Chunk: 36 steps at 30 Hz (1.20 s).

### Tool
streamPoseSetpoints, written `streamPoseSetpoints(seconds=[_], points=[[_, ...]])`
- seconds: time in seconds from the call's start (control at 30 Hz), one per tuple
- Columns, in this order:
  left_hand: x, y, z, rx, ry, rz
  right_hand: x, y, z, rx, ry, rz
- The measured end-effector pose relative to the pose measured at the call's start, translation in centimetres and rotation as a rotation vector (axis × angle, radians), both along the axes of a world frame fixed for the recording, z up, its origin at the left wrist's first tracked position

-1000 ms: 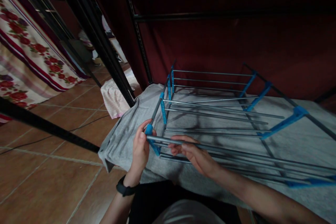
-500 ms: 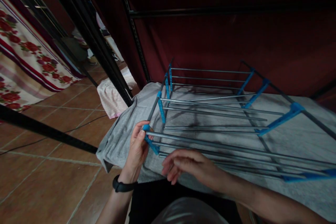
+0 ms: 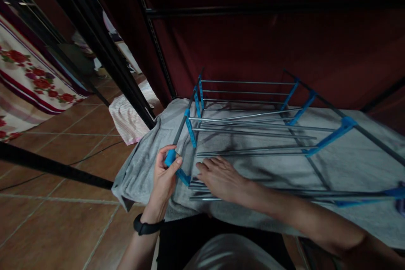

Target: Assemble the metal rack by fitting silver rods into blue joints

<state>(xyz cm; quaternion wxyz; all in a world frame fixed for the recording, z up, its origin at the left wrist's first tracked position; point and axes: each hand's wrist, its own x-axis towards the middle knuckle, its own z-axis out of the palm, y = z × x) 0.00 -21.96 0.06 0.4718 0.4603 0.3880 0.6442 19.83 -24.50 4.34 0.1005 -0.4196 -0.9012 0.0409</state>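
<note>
A drying rack with grey metal rods (image 3: pixel 253 131) and blue plastic brackets (image 3: pixel 190 130) lies on a grey cloth. My left hand (image 3: pixel 164 175), with a black band at the wrist, grips the blue end bracket (image 3: pixel 171 157) at the rack's near left corner, thumb and fingers around it. My right hand (image 3: pixel 223 179) lies palm down over the near rods (image 3: pixel 202 198), its fingers together and bent around them. The thumb and fingertips of that hand are hidden. Left ends of the near rods show below the left bracket, apart from its blue top.
Black metal posts (image 3: pixel 104 55) frame the left side, and a dark red cloth (image 3: pixel 253 50) hangs behind the rack. A striped towel (image 3: pixel 128 118) hangs beyond the grey cloth (image 3: pixel 142 168). A floral curtain (image 3: pixel 34 80) and a black cable (image 3: pixel 91 156) are on the left.
The uppermost near rod has come away from the left bracket and dropped lower. My right hand has moved up and onto the rods. My left hand stays on the bracket, which has turned.
</note>
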Motion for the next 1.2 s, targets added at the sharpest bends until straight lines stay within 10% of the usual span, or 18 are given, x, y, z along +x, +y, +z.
streamPoseSetpoints(seconds=[0.2,0.33,0.47,0.57,1.0,1.2], points=[[0.0,0.1,0.1,0.081,-0.069,-0.057,5.4,-3.8,-1.4,-0.320,0.152,0.019],[0.2,0.3,0.5,0.120,-0.082,-0.041,6.6,-9.9,-9.1,-0.321,0.111,0.070],[0.3,0.7,0.7,0.141,-0.067,-0.016,6.4,-13.0,-18.2,-0.095,0.137,-0.274],[0.4,0.7,1.0,0.171,-0.055,-0.026,6.4,-12.9,-21.5,-0.028,0.126,-0.364],[0.9,0.9,2.1,0.123,0.006,0.018,8.7,-10.6,-20.7,0.230,-0.100,0.066],[0.2,0.6,2.1,0.060,0.090,0.021,8.1,-13.1,-14.6,0.157,-0.063,-0.059]])
